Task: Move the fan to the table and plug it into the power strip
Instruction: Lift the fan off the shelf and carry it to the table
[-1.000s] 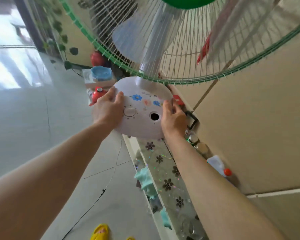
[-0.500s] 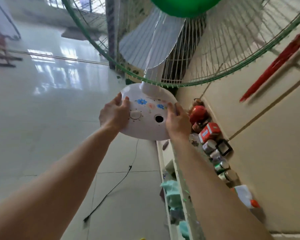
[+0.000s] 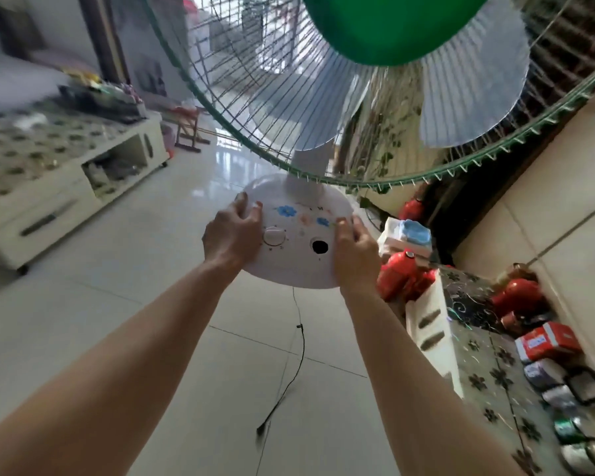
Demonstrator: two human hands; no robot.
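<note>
I hold a fan in the air in front of me by its round white base, which has flower prints, a dial and a black hole. My left hand grips the base's left edge and my right hand grips its right edge. The green-rimmed wire cage and pale blades with a green hub fill the top of the view. Its black cord hangs from the base and its plug dangles above the tiled floor. No power strip shows.
A narrow table with a floral cover runs along the right wall, crowded with red flasks, a red box, cans and a tissue pack. A low white cabinet stands at left. Glossy tiled floor lies between.
The view has swung left and away from the wall, bringing the open floor and the left cabinet into sight. Both hands keep the same grip on the base, and the cord swings below.
</note>
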